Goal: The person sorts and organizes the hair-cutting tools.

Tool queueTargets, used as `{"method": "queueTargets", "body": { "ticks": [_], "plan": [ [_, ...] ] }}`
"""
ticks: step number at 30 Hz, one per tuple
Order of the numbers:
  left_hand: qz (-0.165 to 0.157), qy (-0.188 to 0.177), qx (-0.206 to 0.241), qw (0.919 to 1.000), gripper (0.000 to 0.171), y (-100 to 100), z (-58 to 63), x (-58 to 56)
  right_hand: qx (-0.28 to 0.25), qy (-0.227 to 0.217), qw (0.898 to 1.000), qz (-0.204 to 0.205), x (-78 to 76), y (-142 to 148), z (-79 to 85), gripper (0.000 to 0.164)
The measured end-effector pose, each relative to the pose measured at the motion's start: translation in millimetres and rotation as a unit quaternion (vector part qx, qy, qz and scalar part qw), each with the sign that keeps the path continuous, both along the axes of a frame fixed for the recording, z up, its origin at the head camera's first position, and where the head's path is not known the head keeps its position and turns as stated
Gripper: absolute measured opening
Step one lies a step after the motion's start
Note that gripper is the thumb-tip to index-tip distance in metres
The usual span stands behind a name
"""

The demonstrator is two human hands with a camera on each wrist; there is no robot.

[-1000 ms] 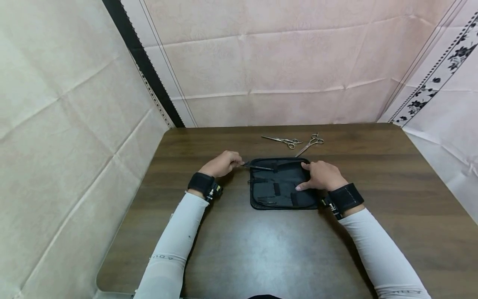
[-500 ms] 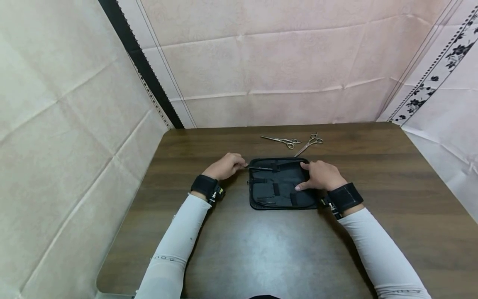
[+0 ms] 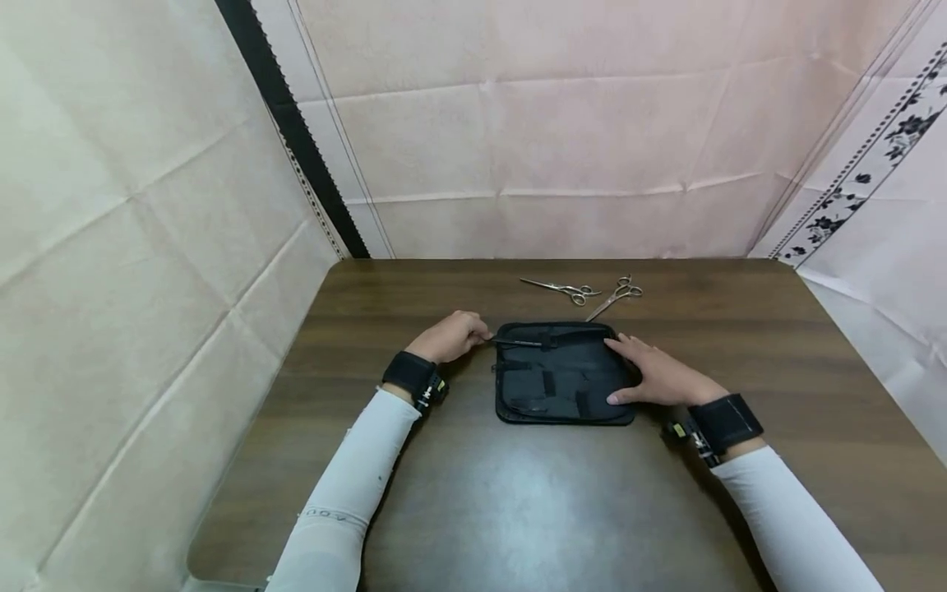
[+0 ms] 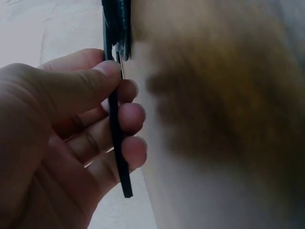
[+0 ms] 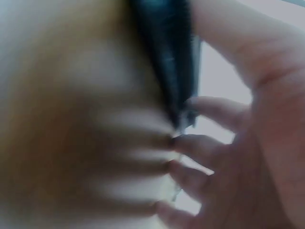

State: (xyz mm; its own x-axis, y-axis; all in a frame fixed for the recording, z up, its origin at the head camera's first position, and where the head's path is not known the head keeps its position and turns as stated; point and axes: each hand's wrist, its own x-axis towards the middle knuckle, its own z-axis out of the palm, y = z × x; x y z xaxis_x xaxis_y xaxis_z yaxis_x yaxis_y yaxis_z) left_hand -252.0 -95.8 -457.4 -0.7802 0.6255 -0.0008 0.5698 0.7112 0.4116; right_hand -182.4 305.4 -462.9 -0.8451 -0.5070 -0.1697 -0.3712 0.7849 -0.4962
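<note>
A black tool case [image 3: 565,382] lies unfolded on the table, showing elastic loops and pockets. My left hand [image 3: 453,335] is at its upper left edge and pinches a slim, flat black strip [image 3: 516,342], whose far part reaches into the case under a loop. In the left wrist view, thumb and fingertips grip this black strip [image 4: 116,119] edge-on, so its kind is unclear. My right hand [image 3: 666,376] is at the case's right edge with thumb and fingers spread. Blurred in the right wrist view, those fingers [image 5: 202,148] are beside the case edge [image 5: 164,57].
Behind the case lie two pairs of silver scissors, one [image 3: 565,290] pointing left and the other [image 3: 616,298] pointing toward the case. The brown wooden table [image 3: 459,493] meets pale cloth walls [image 3: 577,148] at the back and sides.
My right hand has slid right, off the inside of the case to its right edge. My left hand has shifted slightly right with the black strip, closer to the case.
</note>
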Motion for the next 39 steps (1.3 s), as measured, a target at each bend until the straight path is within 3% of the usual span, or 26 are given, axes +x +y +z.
{"method": "queueTargets", "body": {
  "ticks": [5, 9, 31, 39],
  "plan": [
    [-0.007, -0.002, -0.013, 0.9999, 0.025, -2, 2.8, 1.9, 0.006, 0.045, 0.999, 0.005, 13.9, 6, -5.8, 0.098],
    [0.005, -0.002, -0.019, 0.9998, 0.029, -8, 6.7, 1.9, 0.018, 0.064, 0.998, 0.007, 14.9, 4, -4.4, 0.096],
    [0.009, 0.013, -0.006, 0.9999, 0.037, -9, -0.7, 0.4, 0.022, 0.063, 0.998, 0.015, 13.9, 2, -4.1, 0.095],
    [-0.011, 0.022, -0.005, 0.9997, 0.036, -2, -2.1, 0.6, 0.014, 0.063, 0.998, 0.015, 13.6, 2, -3.7, 0.095]
  ]
}}
